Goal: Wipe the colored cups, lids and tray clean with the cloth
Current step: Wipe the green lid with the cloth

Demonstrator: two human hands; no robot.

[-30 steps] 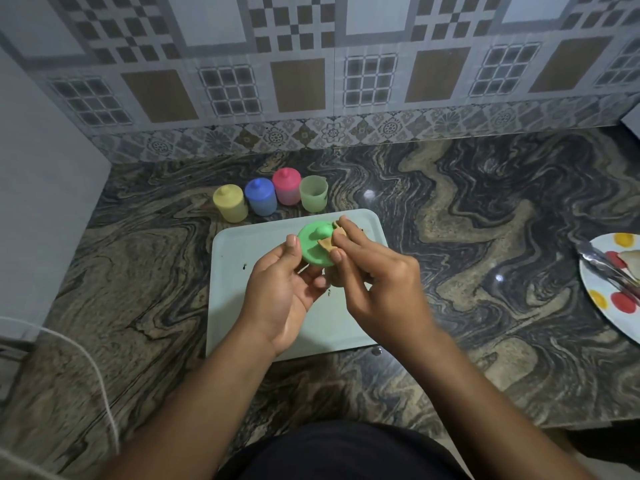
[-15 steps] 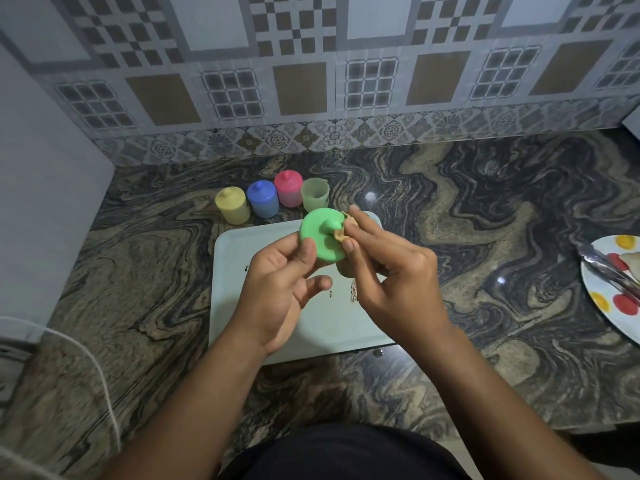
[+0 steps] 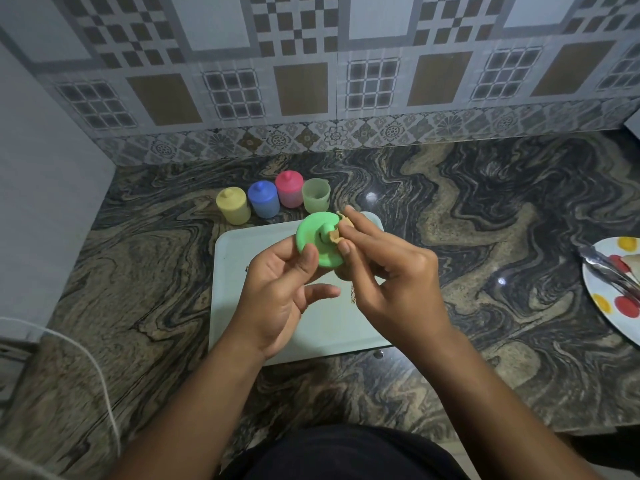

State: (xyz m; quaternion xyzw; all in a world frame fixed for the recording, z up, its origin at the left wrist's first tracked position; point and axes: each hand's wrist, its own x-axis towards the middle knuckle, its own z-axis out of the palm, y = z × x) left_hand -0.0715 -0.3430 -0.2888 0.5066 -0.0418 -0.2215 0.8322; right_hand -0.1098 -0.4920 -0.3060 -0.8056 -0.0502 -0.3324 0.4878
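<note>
A dark marbled counter (image 3: 485,237) runs under a patterned tile wall. Over the pale tray (image 3: 235,306), the left hand (image 3: 277,289) pinches the green lid (image 3: 317,242) by its rim, while the right hand (image 3: 391,271) presses a small tan cloth (image 3: 341,228) against the lid's knob. Behind the tray stand the yellow cup (image 3: 232,206), blue cup (image 3: 262,199) and pink cup (image 3: 289,188), all lidded, and an open green cup (image 3: 315,199). I'd guess those three are finished; the green cup may be too, and the tray, which shows some specks, is probably left.
</note>
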